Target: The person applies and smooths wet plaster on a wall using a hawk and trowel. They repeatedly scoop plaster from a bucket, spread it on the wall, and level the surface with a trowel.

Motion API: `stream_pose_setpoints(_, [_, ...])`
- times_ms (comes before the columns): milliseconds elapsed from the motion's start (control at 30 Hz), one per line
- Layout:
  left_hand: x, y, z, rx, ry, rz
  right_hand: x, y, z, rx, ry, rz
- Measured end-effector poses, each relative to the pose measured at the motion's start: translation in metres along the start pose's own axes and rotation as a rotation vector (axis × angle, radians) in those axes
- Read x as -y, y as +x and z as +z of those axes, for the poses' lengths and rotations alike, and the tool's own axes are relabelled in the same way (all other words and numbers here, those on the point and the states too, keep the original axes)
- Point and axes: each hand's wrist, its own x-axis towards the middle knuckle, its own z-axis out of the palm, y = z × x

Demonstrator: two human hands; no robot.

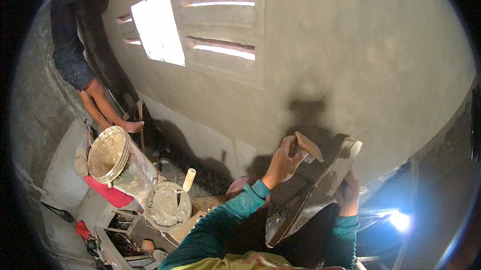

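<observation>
My left hand (283, 164), in a teal sleeve, is closed on a small brown flat piece (309, 146) with a pale underside; its exact kind I cannot make out. To its right, my right hand (347, 193) grips a long pale rectangular board (339, 168), held at a tilt with its upper end away from me. The two held things are close together but apart. Both are in front of the grey plastered wall (320, 34), where my shadow falls.
A pail of wet mortar (168, 214) stands at lower left with a trowel (189, 180) in it. Behind it is a large mortar-smeared bucket (143, 172). Another person (75, 49) stands at far left. A bright lamp (399, 221) shines at lower right. The wall has slotted openings (223, 47).
</observation>
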Motion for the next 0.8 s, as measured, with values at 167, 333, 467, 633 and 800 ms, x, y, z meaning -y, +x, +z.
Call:
stream_pose_setpoints(167, [0.008,-0.009,-0.003,-0.11,0.453,0.395,0.026,0.014,0.03,0.068,-0.18,-0.049])
stream_pose_setpoints(333, [-0.038,-0.004,0.003,-0.113,0.168,0.306,0.047,0.037,0.048,-0.126,-0.834,-0.18])
stream_pose_setpoints(467, [-0.055,-0.021,0.006,-0.149,0.316,0.36,0.043,0.029,0.096,-0.157,-1.006,-0.293])
stream_pose_setpoints(633, [-0.066,-0.03,-0.007,-0.232,0.474,0.346,0.009,0.013,0.093,0.041,-1.251,-0.477])
stream_pose_setpoints(800, [-0.079,-0.032,-0.029,-0.263,0.41,0.281,0.006,-0.039,0.088,0.313,-1.135,-0.234])
